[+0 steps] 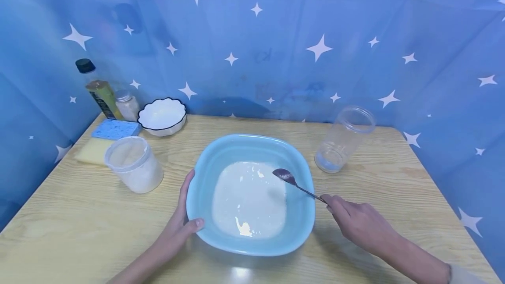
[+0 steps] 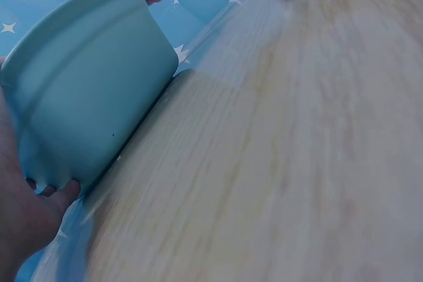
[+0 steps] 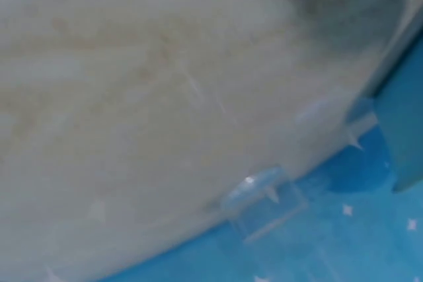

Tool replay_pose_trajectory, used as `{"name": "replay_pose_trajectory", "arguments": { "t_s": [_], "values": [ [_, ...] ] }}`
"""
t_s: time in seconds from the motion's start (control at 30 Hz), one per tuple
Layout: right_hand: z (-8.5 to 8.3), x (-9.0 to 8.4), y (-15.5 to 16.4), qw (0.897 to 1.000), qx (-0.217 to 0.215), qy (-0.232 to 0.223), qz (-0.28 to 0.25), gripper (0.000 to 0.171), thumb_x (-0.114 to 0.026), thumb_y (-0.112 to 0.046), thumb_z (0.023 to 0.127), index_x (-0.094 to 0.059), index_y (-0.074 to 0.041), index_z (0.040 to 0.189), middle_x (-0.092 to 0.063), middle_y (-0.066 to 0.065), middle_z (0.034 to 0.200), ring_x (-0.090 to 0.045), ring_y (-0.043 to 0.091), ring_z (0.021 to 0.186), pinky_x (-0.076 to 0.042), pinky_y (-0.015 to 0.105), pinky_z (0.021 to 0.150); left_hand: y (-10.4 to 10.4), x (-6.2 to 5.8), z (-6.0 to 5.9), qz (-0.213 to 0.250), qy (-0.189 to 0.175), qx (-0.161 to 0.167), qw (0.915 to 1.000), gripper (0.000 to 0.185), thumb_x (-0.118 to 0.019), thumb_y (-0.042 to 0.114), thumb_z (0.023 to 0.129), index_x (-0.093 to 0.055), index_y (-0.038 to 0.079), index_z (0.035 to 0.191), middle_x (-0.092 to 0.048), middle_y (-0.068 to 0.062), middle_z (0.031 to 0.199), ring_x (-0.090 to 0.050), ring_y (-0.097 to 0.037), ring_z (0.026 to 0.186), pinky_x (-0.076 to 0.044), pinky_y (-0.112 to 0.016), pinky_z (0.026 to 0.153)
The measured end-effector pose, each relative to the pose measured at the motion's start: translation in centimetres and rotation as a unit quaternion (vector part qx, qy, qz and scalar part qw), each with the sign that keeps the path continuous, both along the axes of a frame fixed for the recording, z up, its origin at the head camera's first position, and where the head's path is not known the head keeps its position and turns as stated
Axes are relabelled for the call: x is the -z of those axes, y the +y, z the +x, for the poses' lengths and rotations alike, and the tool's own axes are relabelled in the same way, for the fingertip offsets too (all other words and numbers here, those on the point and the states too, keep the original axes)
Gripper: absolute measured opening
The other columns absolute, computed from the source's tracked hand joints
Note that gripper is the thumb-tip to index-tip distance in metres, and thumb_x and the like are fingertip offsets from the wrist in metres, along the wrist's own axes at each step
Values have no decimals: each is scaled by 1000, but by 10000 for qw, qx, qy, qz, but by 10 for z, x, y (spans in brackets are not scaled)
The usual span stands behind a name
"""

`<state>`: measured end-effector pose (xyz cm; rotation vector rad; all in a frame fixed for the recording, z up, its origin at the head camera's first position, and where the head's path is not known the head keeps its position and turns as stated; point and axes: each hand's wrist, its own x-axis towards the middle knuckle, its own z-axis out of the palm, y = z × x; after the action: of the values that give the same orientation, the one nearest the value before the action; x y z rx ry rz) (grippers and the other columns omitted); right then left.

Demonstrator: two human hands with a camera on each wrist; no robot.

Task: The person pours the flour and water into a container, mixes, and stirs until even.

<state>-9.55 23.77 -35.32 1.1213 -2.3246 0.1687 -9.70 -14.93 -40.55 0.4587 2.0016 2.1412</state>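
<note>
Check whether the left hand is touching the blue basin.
Touching. In the head view the left hand grips the blue basin at its rim, thumb hooked over the edge.

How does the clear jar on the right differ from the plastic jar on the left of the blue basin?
The clear jar on the right looks nearly empty, with only a little at its bottom; the plastic jar on the left holds white powder. The clear jar is see-through and looks taller and slimmer; the plastic jar is cloudy and squatter. Both stand open on the wooden table, apart from the blue basin, and neither hand touches them.
</note>
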Motion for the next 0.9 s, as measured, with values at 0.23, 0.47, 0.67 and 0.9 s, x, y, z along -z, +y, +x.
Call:
{"name": "replay_pose_trajectory", "arguments": {
  "t_s": [0.23, 0.47, 0.67, 0.9],
  "values": [
    [0, 0, 4, 9996, 230, 179, 4, 40, -21, -28, 103, -54, -4, 100, -41, -10, 62, -24, -1, 48, -17, 11, 34, 1, 1, 0, -35, 105, -104, 9999, 88, -53, 11, 82, 0, 34, 149, -6, -7, 153, -30, -45, 126, -52, -36, 83],
    [8, 0, 4, 9997, 233, 94, 42, 40, -24, -27, 103, -56, -3, 101, -40, -10, 64, -22, -1, 49, -17, 10, 34, 3, 4, 0, -373, 183, -52, 9991, 76, -42, 11, 91, 2, 33, 149, 2, -5, 154, -20, -40, 132, -40, -26, 93],
    [19, -7, 6, 9739, 837, -1552, -1431, 16, -45, -8, 97, -60, -13, 100, -45, -15, 64, -28, -6, 47, -28, 9, 38, 7, 2, 0, -324, 49, -48, 9995, 74, -39, 10, 92, 1, 36, 148, 2, -3, 153, -20, -38, 131, -41, -24, 92],
    [18, -21, 16, 8318, 1031, -4379, -3251, 18, -43, -9, 98, -61, -7, 97, -54, -1, 64, -26, 13, 39, -23, 24, 30, 4, -3, 3, -298, -43, -138, 9995, 73, -39, 11, 92, 1, 35, 149, 2, -7, 153, -23, -41, 129, -46, -27, 87]
  ]
}}
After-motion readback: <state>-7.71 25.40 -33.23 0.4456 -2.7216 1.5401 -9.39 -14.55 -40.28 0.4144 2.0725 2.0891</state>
